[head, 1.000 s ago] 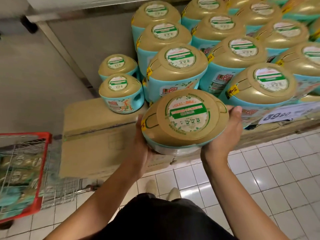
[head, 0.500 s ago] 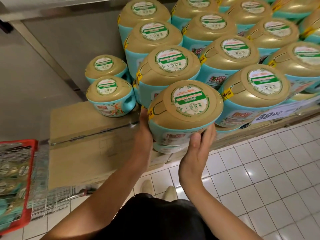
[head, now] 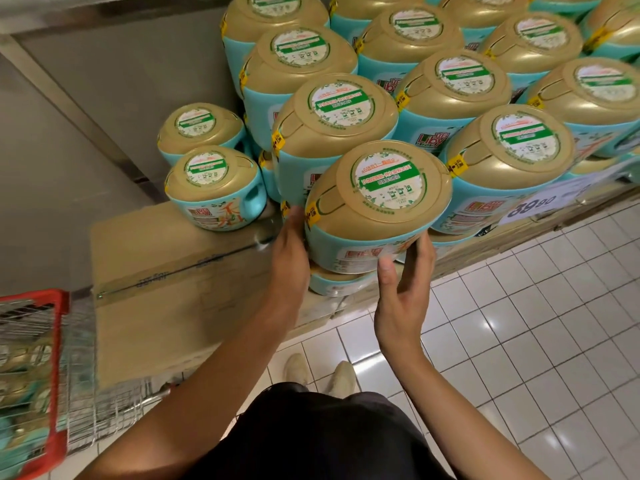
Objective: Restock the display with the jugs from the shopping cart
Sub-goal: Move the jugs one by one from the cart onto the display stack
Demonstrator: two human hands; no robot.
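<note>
A teal jug with a gold lid [head: 377, 202] sits at the front of the display, on top of another jug [head: 332, 284]. My left hand [head: 291, 251] presses flat against its left side. My right hand [head: 403, 292] cups its lower front edge with the fingers spread. Behind and to the right, several matching jugs [head: 332, 116] stand stacked in rows. Two single jugs [head: 213, 188] rest on a cardboard box. The red-rimmed wire shopping cart [head: 41, 358] stands at the lower left, with more jugs in it seen blurred.
A large taped cardboard box [head: 166, 289] stands left of the stack, beside the cart. A price card [head: 540, 206] hangs on the display's front edge. A grey wall and metal rail [head: 69, 105] lie behind. White floor tiles [head: 519, 341] spread to the right; my shoes [head: 322, 372] are below.
The jug went forward and up from in front of my chest onto the front stack. My right hand slid from the jug's right side down to its lower front edge.
</note>
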